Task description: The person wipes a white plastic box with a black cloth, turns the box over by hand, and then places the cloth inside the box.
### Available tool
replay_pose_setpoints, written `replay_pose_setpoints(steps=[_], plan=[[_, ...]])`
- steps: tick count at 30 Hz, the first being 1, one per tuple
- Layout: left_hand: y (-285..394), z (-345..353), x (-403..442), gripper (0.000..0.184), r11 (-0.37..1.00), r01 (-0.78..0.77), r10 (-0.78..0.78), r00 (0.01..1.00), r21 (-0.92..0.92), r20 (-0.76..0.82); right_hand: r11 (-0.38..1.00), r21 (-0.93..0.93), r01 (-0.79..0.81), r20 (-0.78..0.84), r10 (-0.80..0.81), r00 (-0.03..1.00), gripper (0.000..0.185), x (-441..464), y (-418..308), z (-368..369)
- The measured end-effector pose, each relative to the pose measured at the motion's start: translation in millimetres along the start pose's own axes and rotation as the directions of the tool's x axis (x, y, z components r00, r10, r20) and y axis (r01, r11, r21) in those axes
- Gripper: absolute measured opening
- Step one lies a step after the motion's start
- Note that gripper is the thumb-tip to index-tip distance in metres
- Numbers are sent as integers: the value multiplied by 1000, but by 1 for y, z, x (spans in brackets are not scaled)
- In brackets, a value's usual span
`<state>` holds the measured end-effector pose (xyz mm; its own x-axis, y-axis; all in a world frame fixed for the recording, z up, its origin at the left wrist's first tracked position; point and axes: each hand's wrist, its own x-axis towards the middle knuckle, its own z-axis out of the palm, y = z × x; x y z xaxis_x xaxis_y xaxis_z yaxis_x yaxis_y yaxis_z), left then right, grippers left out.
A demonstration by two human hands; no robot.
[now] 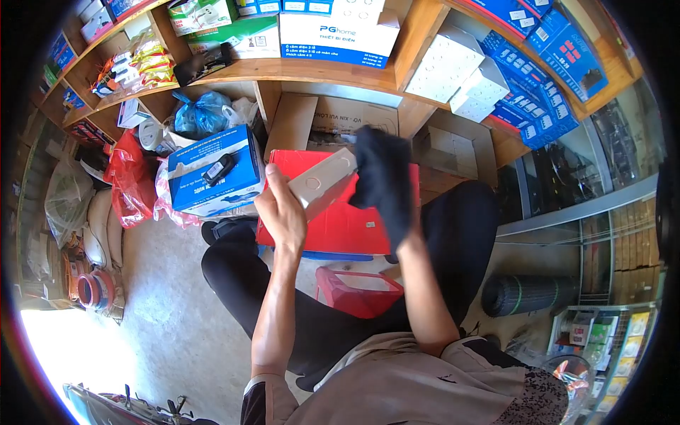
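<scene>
My left hand is closed around one end of a long pale box-shaped object with a round mark on its face. It is held tilted above a red box. Just right of the object's far end is my right hand, largely covered by a black cloth that is blurred by motion. The fingers inside are hidden, but the cloth bunches around them. Whether the cloth touches the pale object is hard to make out.
A blue carton with a small black device on top stands to the left. Wooden shelves with boxed goods run across the front. Below sits a red plastic stool. A dark mesh roll lies on the right.
</scene>
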<state>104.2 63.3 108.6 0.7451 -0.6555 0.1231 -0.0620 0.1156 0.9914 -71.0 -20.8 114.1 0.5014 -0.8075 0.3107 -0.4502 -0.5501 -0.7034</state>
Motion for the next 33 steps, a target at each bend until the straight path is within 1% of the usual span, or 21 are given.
replay_pose_setpoints(steps=[2,4,5,8,10,12,14,16,17,18,20,21,22,24,25,26,28,29,30,32,33], plan=[[-1,3,-10,67,998,6,-11,997,65,79,964,194,184,-263,-130,956,47,-23,-50,53],[1,0,-14,63,993,-95,93,995,-67,-23,917,-210,339,-219,-382,898,51,-23,-107,49],[12,-6,-13,64,993,-116,115,993,-15,-39,942,-16,335,-195,-331,923,51,-16,-99,52],[19,-7,-9,66,961,-249,262,960,122,-97,941,216,261,-41,-259,965,50,6,-68,55],[8,-8,3,67,963,-236,249,964,129,-97,913,110,392,-84,-384,919,49,11,-63,65],[3,-14,20,68,988,5,13,993,153,-117,895,245,372,-193,-330,924,49,-3,-98,71],[4,-16,13,69,992,-75,88,988,104,-126,918,140,372,-164,-349,923,49,-10,-94,74],[5,-13,9,70,937,-272,310,936,219,-166,922,256,290,46,-312,949,49,11,-59,63],[12,-13,5,69,938,-266,293,951,224,-99,971,196,141,209,-181,961,48,21,-45,49],[18,-9,3,69,917,-264,288,957,299,-37,975,186,123,207,-162,965,48,10,-42,53],[4,-5,12,67,916,-222,254,966,335,-55,969,149,196,-46,-192,980,47,-3,-50,68],[-4,-9,15,68,899,-225,244,970,376,-1,912,124,392,-99,-381,919,44,-11,-57,69],[-11,-11,9,68,897,-217,235,972,384,0,914,133,383,-95,-373,923,44,-13,-53,68],[-6,-6,-1,68,890,-291,307,952,352,12,880,472,53,144,-136,980,42,-4,-32,62],[-4,-3,-5,68,867,-349,359,932,356,40,818,560,-130,140,61,988,39,7,-13,71],[-5,0,-7,68,809,-394,401,912,436,80,822,553,-135,135,71,988,39,7,-16,69],[-16,-2,6,68,941,-228,229,973,251,27,950,120,289,-21,-289,957,42,16,-32,61],[-18,-9,14,73,910,-229,219,973,346,66,923,-28,384,161,-375,913,35,12,-39,61],[-20,-10,15,73,907,-227,217,974,354,68,930,-77,359,-26,-362,932,35,-4,-52,79],[-24,-10,16,66,890,-324,327,944,320,47,954,31,297,1,-297,955,39,1,-53,72],[-13,-8,11,65,814,-395,406,911,427,71,954,33,298,-1,-298,955,39,7,-52,66]])
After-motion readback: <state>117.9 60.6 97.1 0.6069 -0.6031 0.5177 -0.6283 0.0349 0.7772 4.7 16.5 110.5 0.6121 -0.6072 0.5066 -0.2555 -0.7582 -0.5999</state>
